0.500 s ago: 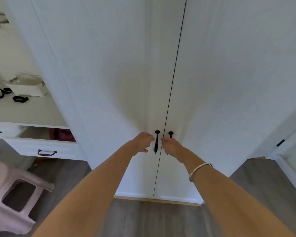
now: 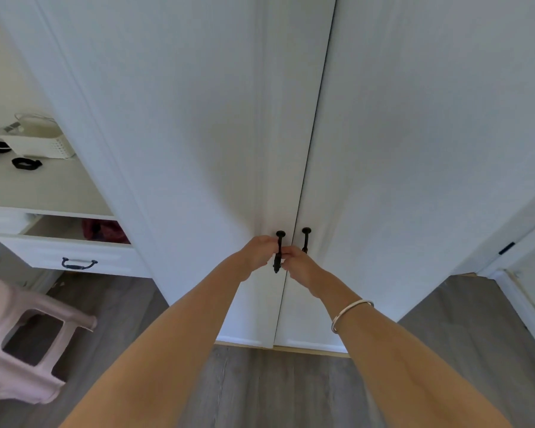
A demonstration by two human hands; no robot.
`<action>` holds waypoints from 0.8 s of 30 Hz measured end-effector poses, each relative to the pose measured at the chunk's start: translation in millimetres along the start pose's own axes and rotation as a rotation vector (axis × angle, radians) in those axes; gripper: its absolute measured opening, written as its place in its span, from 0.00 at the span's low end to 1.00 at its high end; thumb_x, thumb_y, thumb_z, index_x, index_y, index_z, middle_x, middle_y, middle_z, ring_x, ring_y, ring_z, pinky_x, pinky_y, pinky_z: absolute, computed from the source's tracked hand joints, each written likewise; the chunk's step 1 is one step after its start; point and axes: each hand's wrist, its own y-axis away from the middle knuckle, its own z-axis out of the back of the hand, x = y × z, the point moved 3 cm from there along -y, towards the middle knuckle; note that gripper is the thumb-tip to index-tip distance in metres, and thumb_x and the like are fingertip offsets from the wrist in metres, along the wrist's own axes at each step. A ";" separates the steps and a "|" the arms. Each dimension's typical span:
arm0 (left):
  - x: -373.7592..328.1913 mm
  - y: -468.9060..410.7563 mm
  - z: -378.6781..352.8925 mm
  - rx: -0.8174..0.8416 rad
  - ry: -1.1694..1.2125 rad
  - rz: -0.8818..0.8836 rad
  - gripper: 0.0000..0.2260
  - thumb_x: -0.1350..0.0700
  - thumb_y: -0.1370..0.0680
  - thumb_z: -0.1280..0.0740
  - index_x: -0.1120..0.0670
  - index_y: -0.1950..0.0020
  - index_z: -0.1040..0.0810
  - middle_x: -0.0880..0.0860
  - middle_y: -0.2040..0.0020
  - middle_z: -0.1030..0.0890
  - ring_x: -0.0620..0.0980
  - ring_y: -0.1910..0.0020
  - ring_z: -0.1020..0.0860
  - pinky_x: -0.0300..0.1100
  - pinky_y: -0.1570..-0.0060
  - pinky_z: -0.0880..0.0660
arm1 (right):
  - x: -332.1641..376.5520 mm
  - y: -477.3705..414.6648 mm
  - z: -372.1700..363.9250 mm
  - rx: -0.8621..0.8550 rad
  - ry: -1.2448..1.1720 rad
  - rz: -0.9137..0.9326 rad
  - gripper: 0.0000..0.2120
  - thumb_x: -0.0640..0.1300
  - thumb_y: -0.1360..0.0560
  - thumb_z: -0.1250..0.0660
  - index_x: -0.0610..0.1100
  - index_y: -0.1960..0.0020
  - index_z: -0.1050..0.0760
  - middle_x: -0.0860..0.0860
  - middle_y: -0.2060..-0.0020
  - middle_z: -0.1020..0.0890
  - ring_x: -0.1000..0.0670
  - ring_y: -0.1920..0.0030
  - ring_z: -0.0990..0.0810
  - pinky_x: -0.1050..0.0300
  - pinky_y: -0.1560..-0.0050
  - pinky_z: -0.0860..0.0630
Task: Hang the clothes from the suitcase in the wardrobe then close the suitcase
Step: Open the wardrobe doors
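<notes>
While the wardrobe (image 2: 198, 118) stands directly before me with both doors shut, my left hand (image 2: 258, 253) curls its fingers onto the left handle (image 2: 280, 248), pinching it near the top. My right hand (image 2: 298, 265), fingers curled, covers the lower part of the right handle (image 2: 306, 237); whether it grips, I cannot tell. At left: an open drawer (image 2: 74, 261) and a pink stool (image 2: 28, 350).
</notes>
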 end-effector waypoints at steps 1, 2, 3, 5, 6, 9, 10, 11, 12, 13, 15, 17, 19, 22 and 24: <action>3.6 5.9 -1.4 -0.027 -0.003 0.000 0.07 0.59 0.21 0.38 0.54 0.45 0.24 0.54 0.45 0.24 0.50 0.45 0.27 0.44 0.39 0.29 | -3.5 6.1 -2.7 0.005 -0.005 0.003 0.16 0.28 0.22 0.48 0.23 0.37 0.34 0.26 0.36 0.31 0.41 0.52 0.31 0.59 0.61 0.39; 2.9 8.0 -0.9 -0.047 0.003 0.003 0.06 0.59 0.21 0.38 0.55 0.45 0.24 0.54 0.45 0.24 0.51 0.45 0.27 0.45 0.38 0.29 | -3.4 9.6 -3.8 0.007 -0.025 -0.002 0.16 0.28 0.22 0.47 0.25 0.36 0.33 0.28 0.35 0.30 0.45 0.51 0.31 0.60 0.62 0.38; 8.3 16.1 -2.9 -0.066 0.000 0.011 0.06 0.60 0.21 0.38 0.55 0.45 0.25 0.55 0.45 0.24 0.51 0.46 0.27 0.45 0.38 0.28 | -7.9 19.0 -7.4 0.028 -0.042 -0.007 0.17 0.28 0.23 0.46 0.27 0.36 0.32 0.30 0.34 0.30 0.47 0.51 0.32 0.62 0.61 0.37; 17.9 30.7 -5.4 -0.061 -0.038 0.029 0.07 0.59 0.21 0.38 0.56 0.43 0.26 0.56 0.43 0.25 0.52 0.45 0.27 0.46 0.38 0.28 | -11.9 36.3 -13.5 0.081 -0.086 -0.020 0.18 0.29 0.23 0.45 0.31 0.34 0.33 0.33 0.33 0.30 0.49 0.50 0.32 0.62 0.61 0.36; 22.3 38.8 -4.8 -0.053 -0.057 0.041 0.08 0.58 0.20 0.38 0.56 0.42 0.27 0.55 0.42 0.25 0.52 0.43 0.27 0.47 0.38 0.28 | -13.0 43.6 -18.2 0.112 -0.106 -0.043 0.19 0.31 0.23 0.45 0.35 0.32 0.33 0.35 0.33 0.30 0.49 0.49 0.30 0.62 0.59 0.34; 43.4 73.8 -5.9 -0.020 -0.004 0.101 0.13 0.52 0.20 0.36 0.52 0.37 0.31 0.53 0.40 0.26 0.52 0.38 0.27 0.48 0.35 0.29 | -16.1 74.7 -30.9 0.230 -0.101 -0.113 0.20 0.38 0.20 0.44 0.46 0.29 0.35 0.47 0.33 0.27 0.48 0.41 0.25 0.54 0.43 0.29; 50.2 84.3 -5.9 -0.019 -0.011 0.104 0.15 0.51 0.20 0.36 0.51 0.35 0.32 0.52 0.39 0.26 0.52 0.38 0.27 0.49 0.35 0.29 | -16.8 83.2 -34.2 0.266 -0.076 -0.117 0.20 0.38 0.20 0.43 0.47 0.29 0.35 0.47 0.34 0.27 0.48 0.38 0.25 0.53 0.39 0.30; 53.8 87.3 -3.7 -0.015 -0.036 0.108 0.16 0.50 0.20 0.36 0.50 0.34 0.33 0.52 0.38 0.27 0.52 0.38 0.28 0.49 0.34 0.30 | -15.9 83.5 -35.8 0.294 -0.069 -0.123 0.20 0.38 0.20 0.43 0.48 0.29 0.34 0.47 0.34 0.26 0.47 0.36 0.25 0.53 0.37 0.30; 63.4 103.1 -5.3 -0.041 -0.052 0.112 0.17 0.49 0.20 0.36 0.50 0.33 0.34 0.52 0.37 0.28 0.52 0.36 0.29 0.49 0.34 0.30 | -17.4 96.7 -38.7 0.325 -0.035 -0.116 0.20 0.38 0.20 0.42 0.47 0.30 0.33 0.47 0.36 0.25 0.47 0.36 0.25 0.53 0.38 0.29; 67.4 108.0 -4.0 -0.055 -0.080 0.123 0.17 0.50 0.20 0.37 0.49 0.32 0.35 0.53 0.35 0.29 0.53 0.35 0.30 0.48 0.34 0.31 | -17.5 96.2 -39.1 0.311 -0.010 -0.111 0.18 0.39 0.20 0.41 0.44 0.31 0.31 0.46 0.39 0.23 0.48 0.39 0.23 0.55 0.40 0.27; 82.1 127.3 -1.1 -0.114 -0.139 0.158 0.17 0.53 0.19 0.39 0.48 0.31 0.36 0.54 0.31 0.31 0.53 0.32 0.32 0.47 0.34 0.32 | -20.2 101.3 -41.8 0.234 0.055 -0.066 0.15 0.38 0.21 0.40 0.36 0.36 0.26 0.44 0.50 0.20 0.50 0.52 0.20 0.60 0.51 0.24; 95.3 150.2 3.0 -0.163 -0.161 0.190 0.18 0.56 0.20 0.41 0.48 0.30 0.36 0.56 0.30 0.33 0.54 0.31 0.34 0.47 0.34 0.33 | -22.9 103.7 -43.2 0.100 0.075 -0.024 0.15 0.37 0.22 0.40 0.32 0.38 0.26 0.44 0.53 0.21 0.47 0.55 0.21 0.54 0.51 0.22; 105.5 170.5 7.5 -0.196 -0.157 0.221 0.19 0.56 0.21 0.41 0.47 0.30 0.37 0.56 0.30 0.33 0.56 0.31 0.34 0.47 0.35 0.33 | -19.2 113.5 -47.6 0.053 -0.031 0.030 0.18 0.35 0.24 0.42 0.35 0.36 0.29 0.46 0.55 0.24 0.48 0.54 0.26 0.52 0.51 0.26; 120.2 205.2 15.8 -0.260 -0.163 0.254 0.21 0.56 0.21 0.42 0.46 0.29 0.37 0.55 0.31 0.33 0.55 0.33 0.33 0.45 0.42 0.33 | -3.7 138.8 -73.2 0.218 -0.103 0.133 0.21 0.34 0.25 0.43 0.47 0.34 0.31 0.50 0.43 0.22 0.49 0.43 0.24 0.54 0.41 0.26; 129.3 226.7 21.2 -0.299 -0.117 0.259 0.21 0.57 0.21 0.42 0.46 0.29 0.37 0.53 0.31 0.32 0.53 0.32 0.34 0.46 0.41 0.33 | 3.6 156.1 -96.9 0.345 -0.109 0.165 0.22 0.32 0.26 0.43 0.47 0.36 0.30 0.49 0.41 0.21 0.48 0.39 0.23 0.52 0.38 0.25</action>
